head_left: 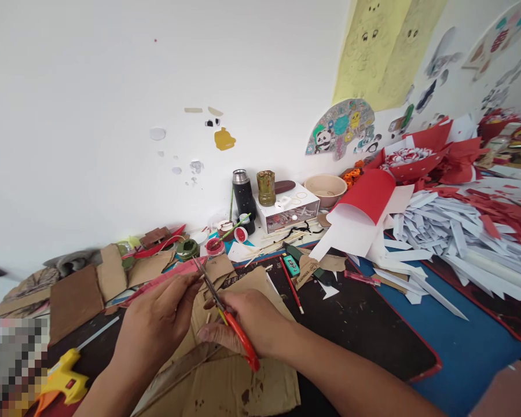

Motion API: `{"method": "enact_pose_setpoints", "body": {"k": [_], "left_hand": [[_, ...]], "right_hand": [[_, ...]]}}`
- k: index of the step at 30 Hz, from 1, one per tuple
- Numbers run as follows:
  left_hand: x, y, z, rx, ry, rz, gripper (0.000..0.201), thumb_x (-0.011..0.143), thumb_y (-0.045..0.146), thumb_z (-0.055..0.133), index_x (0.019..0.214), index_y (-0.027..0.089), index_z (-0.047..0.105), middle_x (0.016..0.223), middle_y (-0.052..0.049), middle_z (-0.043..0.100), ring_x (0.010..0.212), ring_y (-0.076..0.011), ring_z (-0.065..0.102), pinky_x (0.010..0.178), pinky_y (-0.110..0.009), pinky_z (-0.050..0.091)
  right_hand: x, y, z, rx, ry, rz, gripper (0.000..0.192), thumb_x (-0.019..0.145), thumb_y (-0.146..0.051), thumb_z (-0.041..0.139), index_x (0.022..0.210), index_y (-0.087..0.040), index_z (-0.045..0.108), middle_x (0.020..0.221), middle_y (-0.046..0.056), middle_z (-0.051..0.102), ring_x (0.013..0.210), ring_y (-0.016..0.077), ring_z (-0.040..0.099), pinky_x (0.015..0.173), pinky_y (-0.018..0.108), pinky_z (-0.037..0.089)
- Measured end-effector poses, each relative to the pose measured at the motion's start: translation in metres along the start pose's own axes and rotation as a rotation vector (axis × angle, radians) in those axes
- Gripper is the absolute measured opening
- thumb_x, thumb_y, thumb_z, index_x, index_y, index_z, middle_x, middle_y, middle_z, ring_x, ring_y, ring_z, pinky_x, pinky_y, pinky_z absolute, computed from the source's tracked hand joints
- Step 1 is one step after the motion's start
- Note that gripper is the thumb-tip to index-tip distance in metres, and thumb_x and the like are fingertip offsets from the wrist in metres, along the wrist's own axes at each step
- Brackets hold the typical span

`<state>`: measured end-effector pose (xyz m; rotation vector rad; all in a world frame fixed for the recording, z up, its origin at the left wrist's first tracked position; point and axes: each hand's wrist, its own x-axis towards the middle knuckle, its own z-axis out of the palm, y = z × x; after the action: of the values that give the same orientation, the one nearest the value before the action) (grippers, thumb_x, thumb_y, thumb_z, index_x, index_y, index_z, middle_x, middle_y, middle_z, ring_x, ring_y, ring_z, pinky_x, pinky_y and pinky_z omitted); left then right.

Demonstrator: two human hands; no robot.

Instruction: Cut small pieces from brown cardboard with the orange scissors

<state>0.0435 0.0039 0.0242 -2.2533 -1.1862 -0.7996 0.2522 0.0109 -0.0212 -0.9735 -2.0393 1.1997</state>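
Nearest the camera, a creased sheet of brown cardboard (pixel 226 382) lies on the bench; it looks light, stiff and easily bent. Above it, the left hand (pixel 156 324) pinches something too small to identify. To its right, the right hand (pixel 252 327) grasps orange-handled scissors (pixel 226 315), best held by the handles.
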Motion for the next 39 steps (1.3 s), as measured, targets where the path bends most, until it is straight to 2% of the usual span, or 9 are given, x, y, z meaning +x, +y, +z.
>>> {"method": "enact_pose_setpoints", "body": {"k": [4, 7, 11, 18, 23, 26, 29, 35, 39], "left_hand": [[-0.002, -0.001, 0.000, 0.007, -0.009, -0.023, 0.031, 0.115, 0.031, 0.043, 0.102, 0.023, 0.069, 0.076, -0.001, 0.081, 0.058, -0.0191, 0.077, 0.054, -0.026, 0.052], [-0.003, -0.002, 0.001, 0.010, -0.010, -0.033, 0.030, 0.114, 0.030, 0.043, 0.102, 0.023, 0.069, 0.075, -0.001, 0.081, 0.059, -0.0190, 0.078, 0.056, -0.025, 0.054], [-0.005, -0.002, 0.002, 0.014, 0.000, -0.016, 0.027, 0.113, 0.027, 0.045, 0.106, 0.024, 0.071, 0.083, -0.002, 0.084, 0.065, -0.0202, 0.080, 0.061, -0.026, 0.057], [-0.004, -0.002, 0.004, 0.021, 0.010, 0.001, 0.026, 0.113, 0.028, 0.047, 0.104, 0.024, 0.072, 0.080, -0.003, 0.083, 0.061, -0.0201, 0.078, 0.056, -0.027, 0.054], [-0.004, 0.001, 0.007, 0.032, 0.023, 0.023, 0.024, 0.112, 0.024, 0.049, 0.105, 0.020, 0.071, 0.083, -0.005, 0.084, 0.064, -0.0200, 0.079, 0.058, -0.026, 0.054], [-0.004, 0.001, 0.009, 0.021, 0.013, 0.029, 0.024, 0.112, 0.023, 0.049, 0.105, 0.020, 0.071, 0.085, -0.006, 0.084, 0.067, -0.0209, 0.081, 0.060, -0.027, 0.056], [-0.003, 0.000, 0.011, -0.033, 0.000, 0.013, 0.022, 0.111, 0.024, 0.050, 0.106, 0.020, 0.071, 0.087, -0.006, 0.085, 0.069, -0.0213, 0.081, 0.061, -0.026, 0.058], [-0.002, 0.001, 0.007, -0.071, -0.022, -0.052, 0.022, 0.110, 0.027, 0.050, 0.105, 0.023, 0.072, 0.084, -0.003, 0.085, 0.068, -0.0213, 0.082, 0.062, -0.026, 0.060], [-0.002, 0.001, 0.004, -0.054, -0.009, -0.061, 0.023, 0.109, 0.027, 0.051, 0.101, 0.024, 0.072, 0.081, -0.003, 0.085, 0.064, -0.0209, 0.081, 0.059, -0.025, 0.058]], "right_hand": [[-0.001, 0.000, 0.000, -0.011, 0.004, -0.006, 0.055, 0.091, -0.055, 0.087, 0.133, -0.021, 0.079, 0.090, 0.006, 0.082, 0.084, 0.0266, 0.077, 0.072, 0.030, 0.050], [-0.001, -0.001, -0.001, -0.030, -0.006, 0.002, 0.055, 0.090, -0.055, 0.088, 0.132, -0.020, 0.078, 0.087, 0.005, 0.081, 0.080, 0.0257, 0.076, 0.069, 0.029, 0.048], [-0.001, -0.001, 0.000, -0.042, 0.013, 0.007, 0.047, 0.092, -0.051, 0.086, 0.126, -0.019, 0.080, 0.089, 0.006, 0.080, 0.080, 0.0240, 0.074, 0.068, 0.028, 0.046], [-0.002, -0.002, 0.004, -0.006, 0.068, 0.031, 0.020, 0.098, -0.039, 0.078, 0.094, -0.020, 0.077, 0.075, 0.000, 0.071, 0.068, 0.0170, 0.063, 0.063, 0.025, 0.040], [-0.003, -0.002, 0.008, -0.119, 0.107, 0.057, 0.029, 0.099, -0.032, 0.071, 0.075, -0.020, 0.061, 0.067, -0.001, 0.061, 0.060, 0.0141, 0.050, 0.060, 0.027, 0.032], [-0.001, 0.003, 0.012, -0.176, 0.121, 0.069, 0.028, 0.100, -0.030, 0.069, 0.075, -0.020, 0.060, 0.068, -0.001, 0.061, 0.061, 0.0146, 0.047, 0.060, 0.028, 0.031], [0.002, 0.006, 0.011, -0.194, 0.101, 0.056, 0.025, 0.102, -0.033, 0.067, 0.080, -0.020, 0.065, 0.070, 0.000, 0.065, 0.062, 0.0156, 0.051, 0.060, 0.028, 0.032], [0.000, -0.001, 0.003, -0.150, 0.054, 0.027, 0.024, 0.099, -0.044, 0.076, 0.107, -0.021, 0.079, 0.087, 0.005, 0.079, 0.079, 0.0229, 0.071, 0.070, 0.029, 0.044], [-0.002, -0.005, 0.001, -0.099, 0.040, 0.027, 0.034, 0.098, -0.049, 0.080, 0.118, -0.022, 0.081, 0.083, 0.003, 0.078, 0.077, 0.0228, 0.072, 0.069, 0.028, 0.046]]}}
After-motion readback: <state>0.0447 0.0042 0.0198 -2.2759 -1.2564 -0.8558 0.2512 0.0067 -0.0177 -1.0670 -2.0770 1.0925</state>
